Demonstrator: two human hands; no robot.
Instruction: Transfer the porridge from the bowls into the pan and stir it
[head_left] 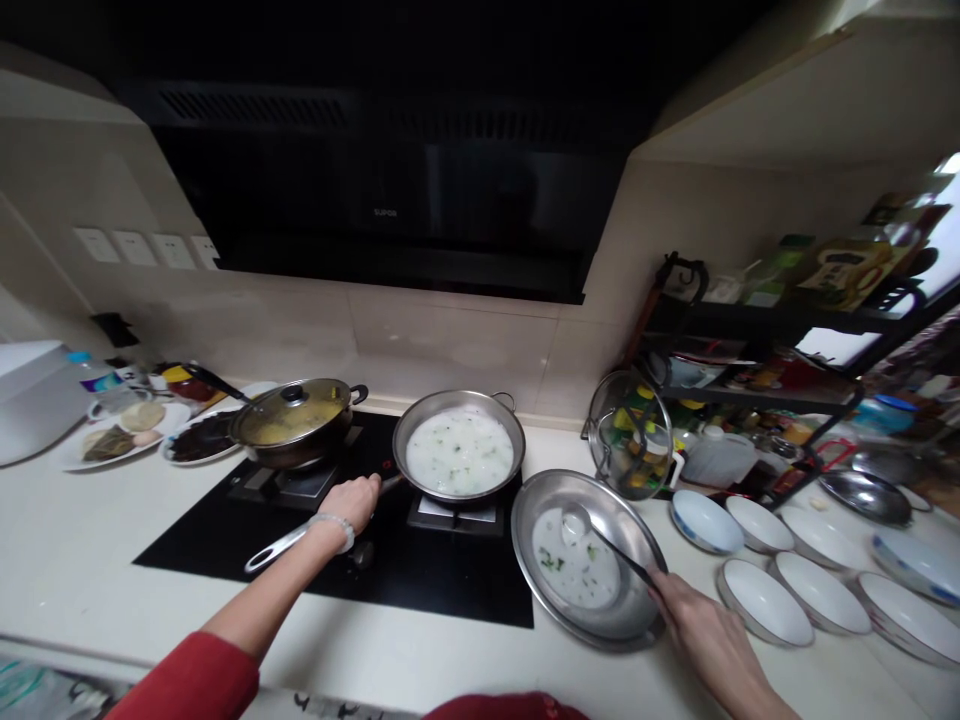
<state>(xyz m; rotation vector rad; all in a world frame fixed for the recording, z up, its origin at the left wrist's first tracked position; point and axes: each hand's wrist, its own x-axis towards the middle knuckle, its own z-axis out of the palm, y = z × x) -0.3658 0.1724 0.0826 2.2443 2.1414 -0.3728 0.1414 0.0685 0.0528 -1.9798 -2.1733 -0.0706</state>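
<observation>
1. 2 bare hands at work, well apart from each other. Right hand (694,622) closed round the dark handle of a ladle (624,556); left hand (352,503), a beaded bracelet at its wrist, clasps the long handle of a steel pan (400,450).
2. Metal basin (637,530) on the counter (360,660), just right of the cooktop (465,580). White liquid with green bits covers its bottom; the ladle's head dips into this.
3. At least 7 bowls (765,603) grouped right of the basin, white insides showing. No white liquid made out in them.
4. Steel pan over the right burner, holding a wide pool of similar white liquid and greens. Whether it sits fully on its support or is slightly raised: cannot tell.
5. Progress, my judgement: partway. Basin has a share; the pan looks to hold plenty more. Ladle not yet lifted clear.
6. Farther left, a lidded pan (277,455) over the left burner, yellowish contents behind its glass. Dark food (202,438) on a plate beside it.
7. Glass lid (630,435) propped upright by the rack (757,400); black range hood (390,180) above.
</observation>
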